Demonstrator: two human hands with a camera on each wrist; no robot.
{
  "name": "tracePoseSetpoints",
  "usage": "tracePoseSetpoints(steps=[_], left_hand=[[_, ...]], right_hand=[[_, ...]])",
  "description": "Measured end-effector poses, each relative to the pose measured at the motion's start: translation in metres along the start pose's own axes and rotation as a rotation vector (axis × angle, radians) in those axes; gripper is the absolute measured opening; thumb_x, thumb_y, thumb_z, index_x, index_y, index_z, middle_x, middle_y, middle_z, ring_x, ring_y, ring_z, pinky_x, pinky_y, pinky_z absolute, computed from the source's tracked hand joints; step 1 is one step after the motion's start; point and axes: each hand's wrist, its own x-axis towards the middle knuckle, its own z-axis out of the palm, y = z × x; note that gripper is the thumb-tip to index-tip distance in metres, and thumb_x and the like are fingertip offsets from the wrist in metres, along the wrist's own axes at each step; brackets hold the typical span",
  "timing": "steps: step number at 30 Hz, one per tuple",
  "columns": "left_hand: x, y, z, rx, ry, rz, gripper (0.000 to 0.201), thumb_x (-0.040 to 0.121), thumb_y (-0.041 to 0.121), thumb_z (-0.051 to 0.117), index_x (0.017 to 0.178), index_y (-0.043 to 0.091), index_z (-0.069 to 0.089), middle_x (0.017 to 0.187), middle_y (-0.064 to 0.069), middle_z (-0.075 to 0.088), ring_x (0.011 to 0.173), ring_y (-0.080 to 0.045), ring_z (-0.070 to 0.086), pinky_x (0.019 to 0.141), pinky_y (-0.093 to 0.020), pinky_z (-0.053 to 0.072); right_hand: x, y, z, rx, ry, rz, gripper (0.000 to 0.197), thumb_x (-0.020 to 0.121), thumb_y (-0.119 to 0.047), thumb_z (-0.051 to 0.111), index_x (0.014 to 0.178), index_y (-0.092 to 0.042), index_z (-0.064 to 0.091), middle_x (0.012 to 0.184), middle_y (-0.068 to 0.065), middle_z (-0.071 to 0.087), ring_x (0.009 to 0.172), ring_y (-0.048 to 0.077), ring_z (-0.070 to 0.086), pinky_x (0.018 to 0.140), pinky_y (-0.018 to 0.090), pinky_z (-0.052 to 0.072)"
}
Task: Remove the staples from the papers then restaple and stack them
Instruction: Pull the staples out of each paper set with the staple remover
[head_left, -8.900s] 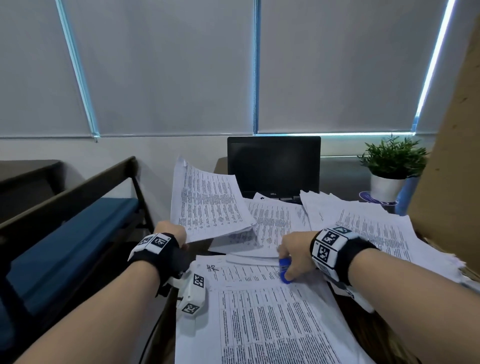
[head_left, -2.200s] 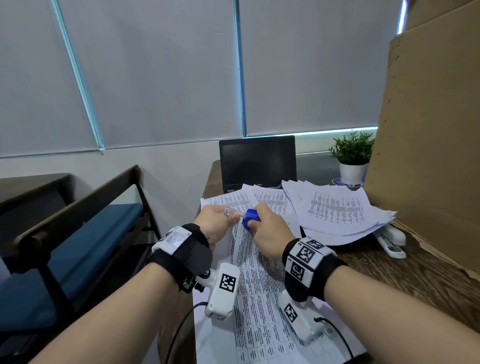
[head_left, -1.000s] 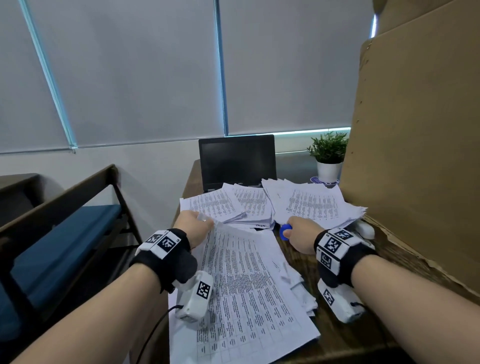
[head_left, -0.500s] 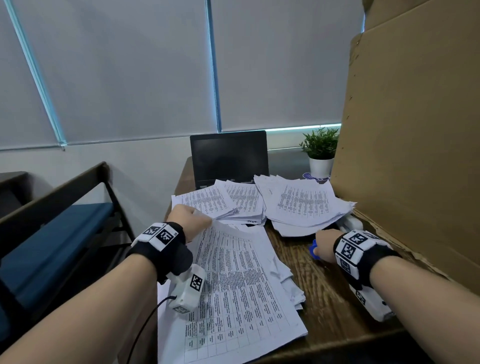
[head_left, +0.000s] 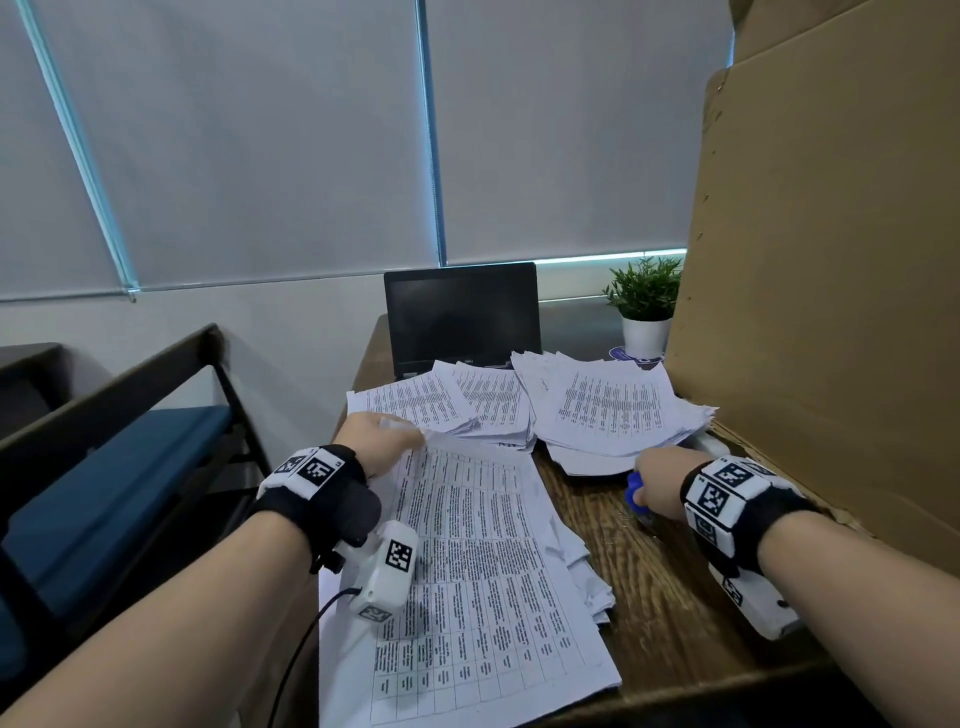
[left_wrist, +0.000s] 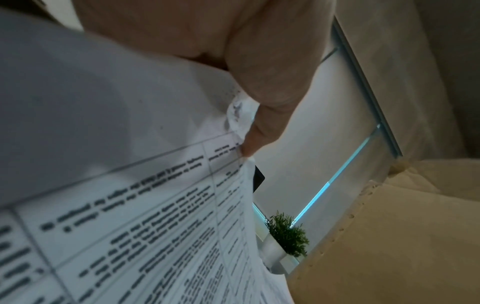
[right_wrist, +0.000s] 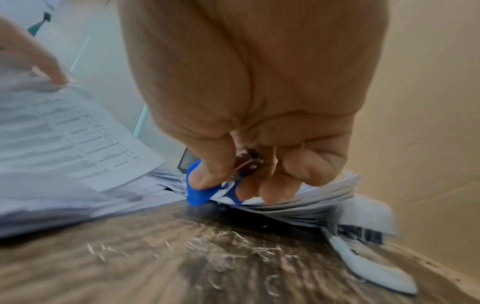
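Our left hand pinches the papers' corner to steady them while our right hand grips the remover at mid-right.

Dim, cool daylight seeping in cyan strips round drawn blinds beyond both grips. Soft shadow under the left grip on the papers. Wide-angle bowing at head-view edges. Right-wrist view streaked with motion blur across the table; left-wrist print near the lens out of focus.

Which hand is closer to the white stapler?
The right hand, holding the blue staple remover, is just in front of the stapler. The left hand is across the desk, pinching a paper's corner.
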Motion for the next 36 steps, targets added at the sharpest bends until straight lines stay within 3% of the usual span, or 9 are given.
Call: tracePoseSetpoints(steps=[3, 5, 8, 14, 19, 23, 27, 32, 36], left_hand=[[0.0, 0.0, -0.004, -0.12, -0.02, -0.029, 0.01, 0.078, 0.005, 0.075, 0.087, 0.005, 0.07, 0.094, -0.011, 0.071, 0.091, -0.025, 0.065, 0.083, -0.029, 0.048], [0.0, -0.001, -0.008, -0.166, -0.061, -0.04, 0.017, 0.08, 0.005, 0.074, 0.096, 0.0, 0.07, 0.102, -0.017, 0.072, 0.098, -0.029, 0.068, 0.096, -0.038, 0.05], [-0.005, -0.001, -0.013, -0.235, -0.116, -0.055, 0.022, 0.088, 0.003, 0.066, 0.107, -0.007, 0.067, 0.105, -0.02, 0.071, 0.103, -0.034, 0.067, 0.101, -0.048, 0.048], [-0.013, -0.003, -0.019, -0.358, -0.168, -0.058, 0.026, 0.091, 0.002, 0.061, 0.113, -0.013, 0.063, 0.108, -0.026, 0.069, 0.105, -0.041, 0.065, 0.096, -0.047, 0.051], [-0.016, -0.005, -0.02, -0.361, -0.134, -0.027, 0.025, 0.09, 0.006, 0.065, 0.11, -0.008, 0.066, 0.105, -0.023, 0.071, 0.102, -0.037, 0.067, 0.094, -0.045, 0.052], [-0.015, -0.008, -0.019, -0.381, -0.138, -0.017, 0.024, 0.089, 0.008, 0.067, 0.108, -0.007, 0.067, 0.102, -0.021, 0.072, 0.101, -0.036, 0.068, 0.097, -0.049, 0.051], [-0.013, -0.007, -0.016, -0.352, -0.152, 0.019, 0.017, 0.088, 0.011, 0.068, 0.1, -0.001, 0.071, 0.101, -0.014, 0.074, 0.101, -0.03, 0.069, 0.099, -0.047, 0.049], [-0.014, -0.01, -0.012, -0.252, -0.132, 0.051, 0.01, 0.081, 0.011, 0.076, 0.088, 0.003, 0.074, 0.089, -0.015, 0.075, 0.088, -0.029, 0.072, 0.092, -0.048, 0.054], [-0.012, -0.013, -0.022, -0.093, 0.057, 0.077, 0.006, 0.078, 0.009, 0.077, 0.078, 0.01, 0.071, 0.077, -0.008, 0.069, 0.073, -0.023, 0.064, 0.074, -0.031, 0.053]], right_hand=[[0.001, -0.008, -0.005, 0.258, 0.107, -0.031, 0.018, 0.096, -0.031, 0.054, 0.098, -0.014, 0.051, 0.1, 0.006, 0.056, 0.093, 0.023, 0.054, 0.081, 0.032, 0.043], [-0.001, -0.02, -0.008, 0.424, 0.172, -0.104, 0.017, 0.096, -0.031, 0.057, 0.099, -0.015, 0.055, 0.101, 0.006, 0.06, 0.092, 0.024, 0.056, 0.079, 0.032, 0.042], [-0.012, -0.046, -0.015, 0.551, 0.233, -0.236, 0.018, 0.094, -0.033, 0.06, 0.1, -0.016, 0.059, 0.096, 0.003, 0.062, 0.087, 0.021, 0.058, 0.074, 0.031, 0.043], [-0.033, -0.093, -0.024, 0.389, 0.348, -0.422, 0.023, 0.09, -0.043, 0.063, 0.094, -0.022, 0.058, 0.085, -0.006, 0.059, 0.076, 0.013, 0.055, 0.061, 0.027, 0.039], [-0.035, -0.115, -0.023, 0.379, 0.425, -0.494, 0.027, 0.087, -0.047, 0.064, 0.096, -0.022, 0.059, 0.089, -0.006, 0.06, 0.08, 0.015, 0.056, 0.067, 0.029, 0.044], [-0.03, -0.123, -0.022, 0.384, 0.523, -0.536, 0.026, 0.086, -0.048, 0.064, 0.082, -0.024, 0.055, 0.082, -0.009, 0.052, 0.077, 0.014, 0.052, 0.062, 0.029, 0.039], [-0.028, -0.13, -0.025, 0.395, 0.584, -0.587, 0.029, 0.085, -0.049, 0.064, 0.074, -0.025, 0.052, 0.078, -0.01, 0.047, 0.077, 0.015, 0.05, 0.067, 0.029, 0.043], [-0.024, -0.136, -0.025, 0.287, 0.518, -0.555, 0.033, 0.086, -0.049, 0.064, 0.068, -0.025, 0.05, 0.077, -0.005, 0.049, 0.074, 0.017, 0.053, 0.059, 0.028, 0.038], [-0.008, -0.116, -0.011, 0.283, 0.36, -0.379, 0.041, 0.083, -0.049, 0.068, 0.064, -0.019, 0.046, 0.065, -0.003, 0.048, 0.061, 0.017, 0.049, 0.048, 0.025, 0.031]])
